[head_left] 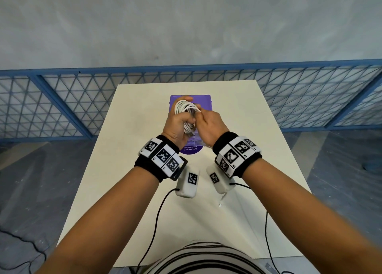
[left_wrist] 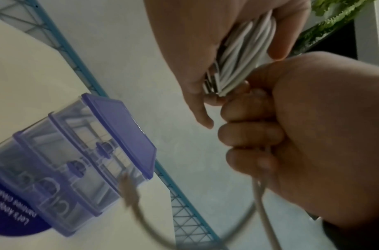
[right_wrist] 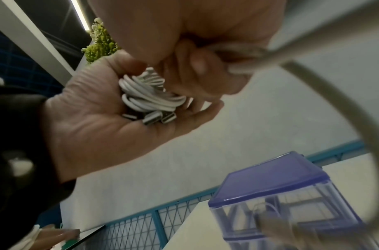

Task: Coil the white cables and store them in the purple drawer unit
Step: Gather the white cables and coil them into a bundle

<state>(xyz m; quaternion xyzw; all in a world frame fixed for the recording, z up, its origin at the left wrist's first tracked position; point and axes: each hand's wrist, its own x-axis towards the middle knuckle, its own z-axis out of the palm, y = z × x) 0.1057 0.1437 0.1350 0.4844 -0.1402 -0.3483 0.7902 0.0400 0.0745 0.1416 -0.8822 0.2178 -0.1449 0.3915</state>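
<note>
My left hand (head_left: 178,119) grips a coil of white cables (head_left: 187,108) above the purple drawer unit (head_left: 204,102). In the right wrist view the coil (right_wrist: 150,96) lies in the left palm (right_wrist: 88,121) with several metal plugs at its lower end. My right hand (head_left: 208,122) is next to the coil and pinches one loose white strand. That strand (right_wrist: 345,110) hangs from the right hand (right_wrist: 184,42) in a wide loop. In the left wrist view the left hand (left_wrist: 184,50) holds the bundle (left_wrist: 244,55), the right fist (left_wrist: 291,135) is curled round the strand (left_wrist: 261,194), and the drawer unit (left_wrist: 77,160) shows clear drawers with purple knobs.
The drawer unit (right_wrist: 280,194) stands near the far end of a cream table (head_left: 237,129). A blue mesh fence (head_left: 82,100) runs behind the table. Black wires (head_left: 157,216) trail from my wrist devices over the near table edge. A green plant (right_wrist: 100,45) is in the background.
</note>
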